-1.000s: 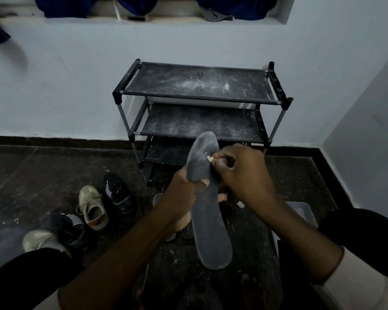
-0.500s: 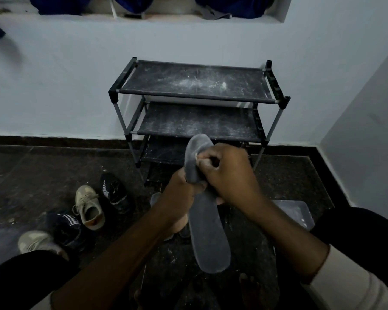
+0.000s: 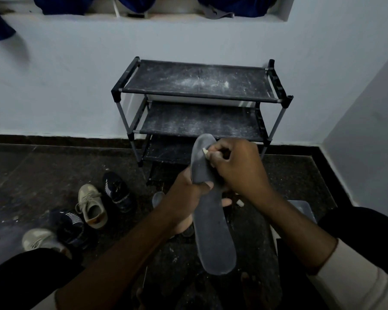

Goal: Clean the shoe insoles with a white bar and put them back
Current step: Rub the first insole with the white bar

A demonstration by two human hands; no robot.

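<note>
**Head view, hands at centre.** I read the right hand (image 3: 240, 168) as curled, its fingertips pinching a small white bar (image 3: 204, 151). Only the bar's pale tip shows beyond the fingers, and that tip touches the far end of the insole (image 3: 213, 231).

The left hand (image 3: 184, 198) is wrapped round the insole a little below that point, with the thumb lying across the face turned toward me. The insole is grey and held in the air between the two hands. It runs lengthwise away from me, its broad rounded end nearest the camera and its narrower end up by the right hand.

Below the hands I see the dark speckled floor (image 3: 43, 166), dotted with white crumbs. A small white fragment (image 3: 239, 203) lies on it just right of the insole. A grey rounded shape (image 3: 158, 198) peeks out just left of the left wrist; I cannot tell what it is.

To the left, on the floor, stand four shoes:
- a beige shoe (image 3: 92, 206)
- a dark striped shoe (image 3: 118, 191) just beside it
- a second dark striped shoe (image 3: 70, 224) nearer me
- a pale shoe (image 3: 41, 240) nearest of all

Behind the hands, a three-tier black shoe rack (image 3: 197, 83) stands against the white wall (image 3: 76, 74). Its top shelf is dusted with white powder.
</note>
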